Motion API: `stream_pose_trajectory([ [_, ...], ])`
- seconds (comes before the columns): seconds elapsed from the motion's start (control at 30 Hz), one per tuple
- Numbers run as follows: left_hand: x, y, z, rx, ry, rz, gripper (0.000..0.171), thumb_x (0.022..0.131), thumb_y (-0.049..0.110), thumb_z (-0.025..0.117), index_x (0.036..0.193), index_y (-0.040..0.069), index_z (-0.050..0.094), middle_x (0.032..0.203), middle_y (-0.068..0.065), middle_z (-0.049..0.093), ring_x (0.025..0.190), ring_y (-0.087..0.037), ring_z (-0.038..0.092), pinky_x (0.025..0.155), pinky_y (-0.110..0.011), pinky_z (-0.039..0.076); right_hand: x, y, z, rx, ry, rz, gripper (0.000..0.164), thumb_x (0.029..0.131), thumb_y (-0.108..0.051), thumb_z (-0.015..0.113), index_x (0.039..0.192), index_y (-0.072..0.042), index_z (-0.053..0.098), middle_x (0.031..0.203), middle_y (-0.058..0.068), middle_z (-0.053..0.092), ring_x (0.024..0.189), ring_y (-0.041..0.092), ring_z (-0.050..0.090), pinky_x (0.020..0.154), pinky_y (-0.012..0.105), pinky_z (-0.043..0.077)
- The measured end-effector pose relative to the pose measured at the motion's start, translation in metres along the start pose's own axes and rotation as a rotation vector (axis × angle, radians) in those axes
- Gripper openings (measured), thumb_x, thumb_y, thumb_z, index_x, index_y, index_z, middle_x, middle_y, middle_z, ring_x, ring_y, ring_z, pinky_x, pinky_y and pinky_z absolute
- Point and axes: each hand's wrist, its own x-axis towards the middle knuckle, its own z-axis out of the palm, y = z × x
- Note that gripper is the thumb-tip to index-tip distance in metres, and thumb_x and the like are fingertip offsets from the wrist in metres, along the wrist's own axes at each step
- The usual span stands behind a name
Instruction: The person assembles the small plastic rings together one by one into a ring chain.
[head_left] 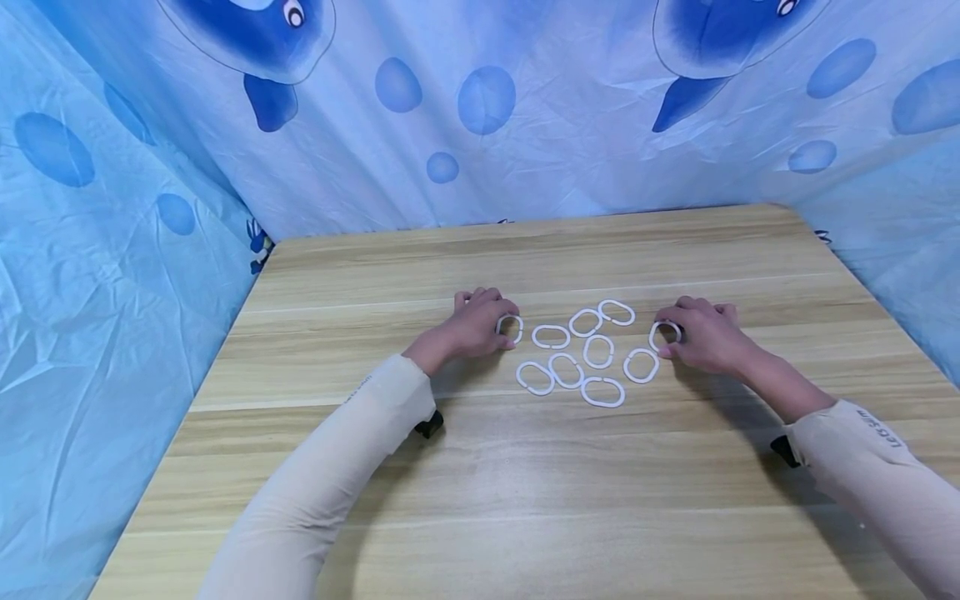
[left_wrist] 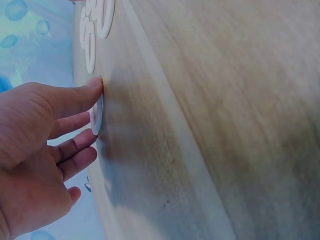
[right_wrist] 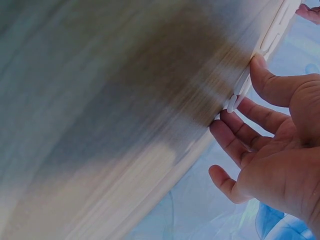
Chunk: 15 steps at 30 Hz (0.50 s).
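On the table, several thin white oval shower curtain rings, each with a small gap, lie in a loose cluster, some touching. At the cluster's left end my left hand pinches one ring between thumb and fingers, close over the wood. My right hand does the same at the right end, its thumb and fingertips on opposite sides of another ring. Just beside that one lies a further ring. Between the hands, the nearest ring to the left hand is a flat-lying oval.
The light wood table reaches back to a blue curtain printed with whales and bubbles, which also hangs along both sides. A black strap shows under the left sleeve, another under the right.
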Motion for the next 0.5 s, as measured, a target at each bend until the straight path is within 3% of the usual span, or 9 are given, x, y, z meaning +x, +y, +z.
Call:
stream_pose_trajectory([
  [0.27, -0.0003, -0.0029, 0.0008, -0.024, -0.025, 0.019, 0.048, 0.089, 0.030, 0.071, 0.133, 0.020, 0.056, 0.119, -0.006, 0.051, 0.114, -0.023, 0.042, 0.101, -0.050, 0.021, 0.0004, 0.0003, 0.0006, -0.004, -0.002, 0.003, 0.039, 0.077, -0.017, 0.081, 0.109, -0.004, 0.064, 0.102, 0.016, 0.058, 0.097, 0.037, 0.053, 0.080, 0.060, 0.028],
  [0.5, 0.0013, -0.0022, 0.0014, -0.033, -0.011, 0.002, 0.047, 0.086, 0.029, 0.074, 0.127, 0.016, 0.056, 0.120, -0.004, 0.051, 0.116, -0.023, 0.042, 0.103, -0.051, 0.020, -0.0004, 0.0000, 0.0004, -0.001, -0.001, -0.003, 0.039, 0.077, -0.017, 0.081, 0.109, -0.003, 0.065, 0.102, 0.016, 0.058, 0.096, 0.037, 0.053, 0.080, 0.060, 0.028],
])
